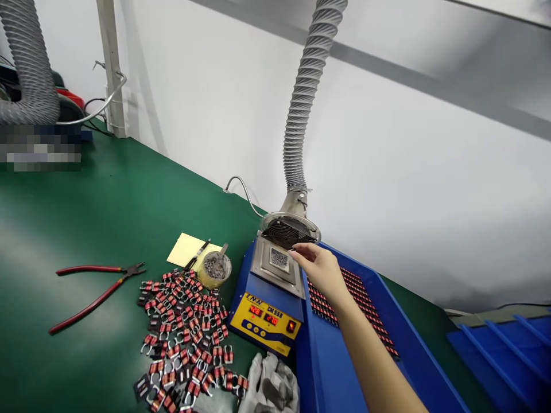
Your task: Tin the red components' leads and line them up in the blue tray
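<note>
My right hand (pixel 317 268) reaches in from the lower right, bare, with thumb and fingertips pinched together. A small dark bit shows at the fingertips, too small to name. The fingertips are just right of the square silvery pool (pixel 279 260) on top of a blue solder pot (pixel 267 324) with a yellow panel and red lit digits. My left hand does not show. Small copper-wound coils (pixel 185 332) with black bases lie in a loose heap left of the pot. A crumpled grey glove (pixel 270 381) lies at the bottom edge.
A blue tray (pixel 327 358) holds rows of coils (pixel 359 298) right of the pot. A duct hood (pixel 293 221) hangs behind it. Leftward are a tub (pixel 214 269) with a stick, a yellow pad (pixel 183 248), a pen (pixel 198 255) and red-handled pliers (pixel 92 298).
</note>
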Available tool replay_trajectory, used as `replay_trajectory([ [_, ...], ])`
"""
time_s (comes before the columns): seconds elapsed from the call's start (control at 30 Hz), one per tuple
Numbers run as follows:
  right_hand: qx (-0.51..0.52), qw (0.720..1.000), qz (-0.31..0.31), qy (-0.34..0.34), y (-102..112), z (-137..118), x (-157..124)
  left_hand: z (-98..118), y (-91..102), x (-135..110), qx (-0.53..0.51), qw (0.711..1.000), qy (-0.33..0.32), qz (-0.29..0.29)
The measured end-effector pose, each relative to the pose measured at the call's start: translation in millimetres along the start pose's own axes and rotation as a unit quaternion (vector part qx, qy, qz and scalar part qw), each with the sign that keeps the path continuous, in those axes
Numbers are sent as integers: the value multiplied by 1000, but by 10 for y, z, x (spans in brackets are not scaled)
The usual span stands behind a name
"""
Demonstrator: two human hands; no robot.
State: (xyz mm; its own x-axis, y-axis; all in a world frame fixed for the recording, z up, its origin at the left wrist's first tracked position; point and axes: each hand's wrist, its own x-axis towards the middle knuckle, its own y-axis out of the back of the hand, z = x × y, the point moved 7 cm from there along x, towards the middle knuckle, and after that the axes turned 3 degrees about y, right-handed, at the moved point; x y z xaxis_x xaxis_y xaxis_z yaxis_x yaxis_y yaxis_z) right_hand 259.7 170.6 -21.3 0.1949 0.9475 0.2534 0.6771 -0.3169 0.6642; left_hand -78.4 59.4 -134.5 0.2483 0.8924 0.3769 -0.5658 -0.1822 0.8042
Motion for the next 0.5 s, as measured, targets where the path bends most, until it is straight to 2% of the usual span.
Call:
replay_trajectory([
  [0.23,-95,995,-17,32,-99,-131,-10,3,-268,338,13,1000,2,-21],
  [0.5,-120,991,-23,51,-186,-140,-25,107,-478,847,17,999,0,-31],
])
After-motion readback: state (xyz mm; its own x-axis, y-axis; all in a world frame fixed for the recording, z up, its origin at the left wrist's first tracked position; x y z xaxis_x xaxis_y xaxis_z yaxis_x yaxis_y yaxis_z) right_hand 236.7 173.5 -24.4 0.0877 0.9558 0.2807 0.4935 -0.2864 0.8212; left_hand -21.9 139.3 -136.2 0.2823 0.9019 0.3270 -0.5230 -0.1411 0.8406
